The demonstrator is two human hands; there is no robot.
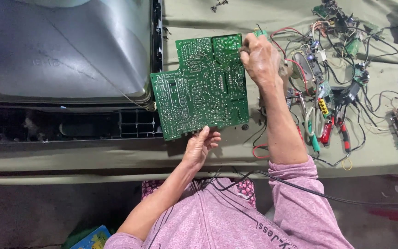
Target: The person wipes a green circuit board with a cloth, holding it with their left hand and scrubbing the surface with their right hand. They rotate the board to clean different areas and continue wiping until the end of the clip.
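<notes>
Here, the only package-like thing is a small flat blue and yellow item at the bottom edge, low on the floor side by the person's left elbow; its print is too small to tell. A pale marking shows faintly on the grey curved glass of the old television lying at the upper left, its dark plastic frame open along the lower side.

The green circuit board lies solder side up on the olive cloth-covered table, just right of the television. It is a flat, stepped rectangle with a notch cut from its upper left corner, its surface matt green and stippled with many small silver solder dots and fine pale traces.

The left hand rests at the board's lower edge, fingers loosely curled, with the fingertips touching or pinching that edge near the lower right. The right hand is clenched over the board's upper right corner, gripping something small and dark against it; what it is I cannot tell. So the board sits between the 2 hands, one at the bottom edge, one at the top right.

To the right lies a tangle of red, black and white wires with small boards, plus pliers with red handles and green-handled tools. A black cable runs across the person's pink sleeve.
</notes>
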